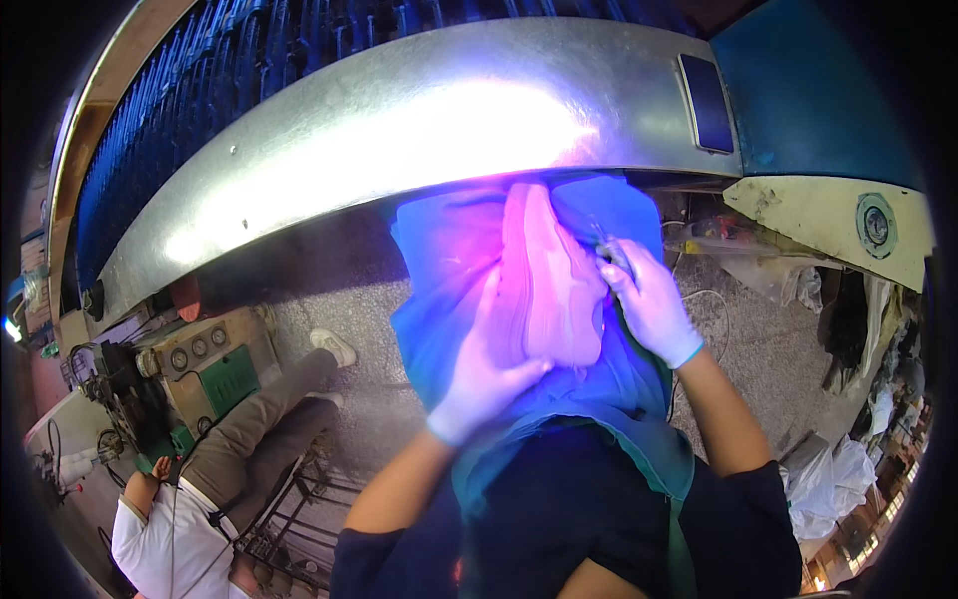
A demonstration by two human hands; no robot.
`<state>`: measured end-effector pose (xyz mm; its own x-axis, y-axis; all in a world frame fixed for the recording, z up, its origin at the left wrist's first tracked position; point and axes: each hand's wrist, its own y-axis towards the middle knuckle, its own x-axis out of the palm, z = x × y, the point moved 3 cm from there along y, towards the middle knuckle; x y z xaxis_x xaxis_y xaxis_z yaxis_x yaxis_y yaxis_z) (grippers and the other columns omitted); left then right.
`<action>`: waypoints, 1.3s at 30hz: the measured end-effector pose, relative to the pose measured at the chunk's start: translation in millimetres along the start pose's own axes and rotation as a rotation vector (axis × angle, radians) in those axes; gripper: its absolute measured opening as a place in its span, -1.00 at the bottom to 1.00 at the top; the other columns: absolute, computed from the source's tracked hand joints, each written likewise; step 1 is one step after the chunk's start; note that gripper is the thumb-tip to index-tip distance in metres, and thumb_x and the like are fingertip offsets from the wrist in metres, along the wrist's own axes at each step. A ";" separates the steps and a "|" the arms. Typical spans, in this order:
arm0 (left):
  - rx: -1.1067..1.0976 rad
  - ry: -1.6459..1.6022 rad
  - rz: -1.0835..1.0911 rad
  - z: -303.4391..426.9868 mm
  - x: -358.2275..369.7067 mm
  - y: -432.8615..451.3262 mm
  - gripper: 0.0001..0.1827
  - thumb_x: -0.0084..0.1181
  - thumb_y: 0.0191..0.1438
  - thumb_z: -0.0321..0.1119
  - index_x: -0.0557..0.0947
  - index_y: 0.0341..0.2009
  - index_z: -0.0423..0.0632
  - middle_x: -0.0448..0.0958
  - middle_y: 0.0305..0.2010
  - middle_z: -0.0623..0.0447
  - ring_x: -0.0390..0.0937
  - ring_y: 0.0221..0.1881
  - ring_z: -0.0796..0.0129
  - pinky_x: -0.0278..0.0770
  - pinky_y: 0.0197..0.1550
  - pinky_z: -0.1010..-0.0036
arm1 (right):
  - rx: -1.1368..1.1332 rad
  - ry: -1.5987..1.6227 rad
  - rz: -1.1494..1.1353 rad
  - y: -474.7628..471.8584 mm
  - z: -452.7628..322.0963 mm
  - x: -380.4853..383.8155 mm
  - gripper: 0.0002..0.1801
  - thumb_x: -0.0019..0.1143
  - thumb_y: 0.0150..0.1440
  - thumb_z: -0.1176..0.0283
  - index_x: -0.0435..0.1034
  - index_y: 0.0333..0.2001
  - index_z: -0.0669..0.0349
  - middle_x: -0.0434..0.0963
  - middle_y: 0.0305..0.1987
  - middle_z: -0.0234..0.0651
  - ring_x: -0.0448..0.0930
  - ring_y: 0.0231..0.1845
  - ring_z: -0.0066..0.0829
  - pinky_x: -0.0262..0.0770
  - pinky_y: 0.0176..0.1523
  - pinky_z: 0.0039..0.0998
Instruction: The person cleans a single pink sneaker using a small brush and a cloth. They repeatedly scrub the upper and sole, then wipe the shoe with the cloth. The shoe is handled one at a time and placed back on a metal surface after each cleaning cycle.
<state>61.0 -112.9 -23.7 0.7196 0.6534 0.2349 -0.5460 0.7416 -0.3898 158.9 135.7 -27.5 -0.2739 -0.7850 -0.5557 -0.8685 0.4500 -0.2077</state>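
Layered pale fabric pieces (550, 299), tinted pink and violet by the light, lie on the blue-green cloth apron (441, 247) over the person's lap. My left hand (483, 378), in a pale glove with its fingers apart, rests on the left and lower edges of the pieces. At their right side, my right hand (647, 292), also gloved, is closed around a small dark-handled tool (617, 254) with a thin metal tip. Glare blurs the tip, so its exact kind cannot be told.
A curved metal machine panel (314, 142) crosses just beyond the lap. At lower left a person (179, 531) sits near a machine with gauges (198, 348) and a wire rack (299, 517). Plastic bags (831, 479) lie at right.
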 end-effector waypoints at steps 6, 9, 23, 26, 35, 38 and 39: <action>-0.048 0.004 0.097 -5.0 14.0 -2.3 0.44 0.62 0.02 -0.49 -0.19 0.74 -0.18 0.27 0.64 -0.27 0.34 0.59 0.06 0.33 0.60 0.17 | -0.256 -0.604 -0.381 24.6 -51.0 -25.5 -0.55 0.36 0.28 -0.01 0.56 -0.06 0.17 0.68 -0.23 -0.12 0.75 -0.09 -0.01 0.66 0.00 0.02; -0.049 -0.015 0.141 -10.1 19.1 -5.2 0.49 0.68 -0.01 -0.43 -0.21 0.74 -0.20 0.29 0.63 -0.29 0.34 0.60 0.05 0.33 0.60 0.17 | -0.409 -0.580 -0.577 29.3 -64.1 -31.4 -0.49 0.36 0.25 -0.09 0.55 -0.01 0.10 0.65 -0.22 -0.18 0.72 -0.17 -0.06 0.64 -0.04 -0.04; -0.011 0.438 0.085 -14.7 27.2 20.4 0.62 0.76 -0.11 -0.22 -0.25 0.73 -0.17 0.11 0.70 -0.38 0.23 0.68 -0.05 0.28 0.63 0.09 | -0.524 -0.638 -0.552 103.0 -32.4 -6.2 -0.52 0.37 0.22 -0.13 0.60 -0.29 0.10 0.68 -0.32 -0.19 0.75 -0.22 -0.10 0.64 -0.11 -0.03; 0.102 0.571 0.044 -13.8 23.8 24.7 0.63 0.79 -0.17 -0.19 -0.19 0.73 -0.15 -0.07 0.76 -0.41 -0.01 0.77 -0.15 0.11 0.70 0.03 | -0.497 -0.557 -0.607 86.4 -32.2 -16.0 -0.51 0.39 0.18 -0.17 0.60 -0.31 0.05 0.67 -0.34 -0.25 0.75 -0.23 -0.14 0.63 -0.13 -0.07; 0.278 0.689 0.022 -17.6 22.7 32.7 0.60 0.82 -0.25 -0.19 -0.07 0.71 -0.12 -0.16 0.77 -0.47 -0.21 0.80 -0.36 -0.09 0.74 -0.10 | -0.586 -0.459 -0.556 66.0 -21.9 -18.9 -0.40 0.38 0.08 -0.33 0.58 -0.40 0.04 0.60 -0.40 -0.31 0.71 -0.27 -0.21 0.60 -0.15 -0.12; 0.269 0.707 0.023 -16.5 23.1 33.1 0.61 0.83 -0.27 -0.18 -0.07 0.72 -0.10 -0.16 0.77 -0.49 -0.21 0.79 -0.38 -0.08 0.74 -0.10 | -0.496 -0.578 -0.442 97.9 -16.1 -17.3 -0.42 0.35 0.15 -0.27 0.58 -0.40 0.06 0.62 -0.41 -0.27 0.73 -0.28 -0.15 0.63 -0.15 -0.08; 0.267 0.711 0.029 -16.4 23.4 33.9 0.62 0.83 -0.27 -0.18 -0.07 0.72 -0.09 -0.16 0.76 -0.50 -0.21 0.79 -0.39 -0.07 0.74 -0.10 | -0.348 -0.630 -0.475 110.7 -10.7 -21.8 -0.43 0.33 0.20 -0.24 0.63 -0.32 0.10 0.69 -0.35 -0.22 0.77 -0.25 -0.08 0.67 -0.11 -0.05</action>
<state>66.4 -74.9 -46.0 0.7570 0.4849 -0.4380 -0.5894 0.7961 -0.1373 64.3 198.1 -29.7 0.3414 -0.4284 -0.8366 -0.9383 -0.1033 -0.3300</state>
